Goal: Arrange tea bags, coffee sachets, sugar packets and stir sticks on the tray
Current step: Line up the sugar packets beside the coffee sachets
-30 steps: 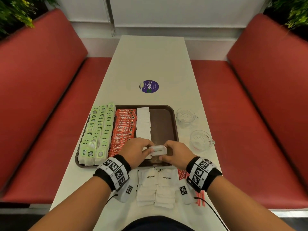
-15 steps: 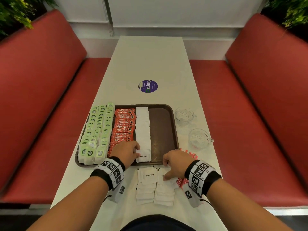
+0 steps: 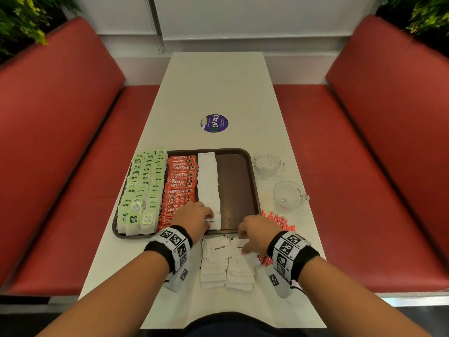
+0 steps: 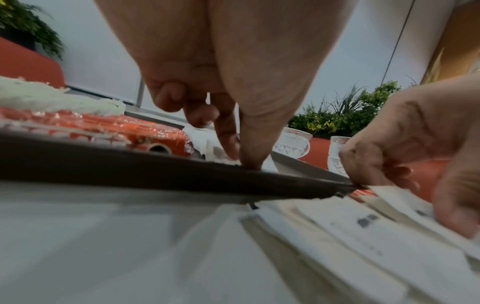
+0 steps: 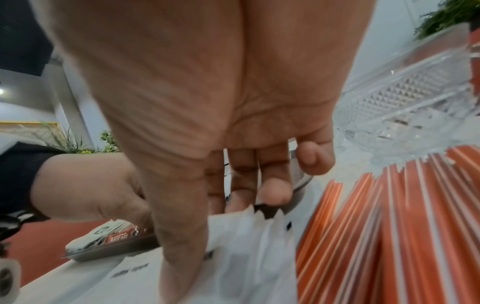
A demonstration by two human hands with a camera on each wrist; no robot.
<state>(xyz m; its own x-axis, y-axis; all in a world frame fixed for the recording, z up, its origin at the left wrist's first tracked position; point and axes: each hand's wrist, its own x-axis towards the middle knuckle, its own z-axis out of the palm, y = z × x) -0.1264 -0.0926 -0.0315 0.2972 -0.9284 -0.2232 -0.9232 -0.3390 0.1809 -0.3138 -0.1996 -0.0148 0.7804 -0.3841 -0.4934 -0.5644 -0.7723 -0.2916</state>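
Note:
A brown tray (image 3: 234, 186) holds rows of green tea bags (image 3: 143, 186), red coffee sachets (image 3: 181, 186) and a column of white sugar packets (image 3: 207, 181). My left hand (image 3: 209, 216) is at the near end of that column; thumb and index finger (image 4: 228, 144) pinch the corner of the nearest sugar packet (image 3: 215, 222), which lies flat. More sugar packets (image 3: 216, 266) are piled on the table in front of the tray. My right hand (image 3: 243, 249) pinches the top packet (image 5: 246, 246) of the right stack between thumb and fingers. Orange stir sticks (image 3: 279, 220) lie beside it.
Two cut-glass cups (image 3: 267, 161) (image 3: 289, 194) stand right of the tray. A round purple sticker (image 3: 214, 123) is on the white table beyond it. Red benches (image 3: 60, 142) run along both sides. The tray's right strip is bare.
A second ago both hands held one sugar packet over the tray's near edge. It now lies at the column's end under my left hand; my right hand has dropped back to the table pile.

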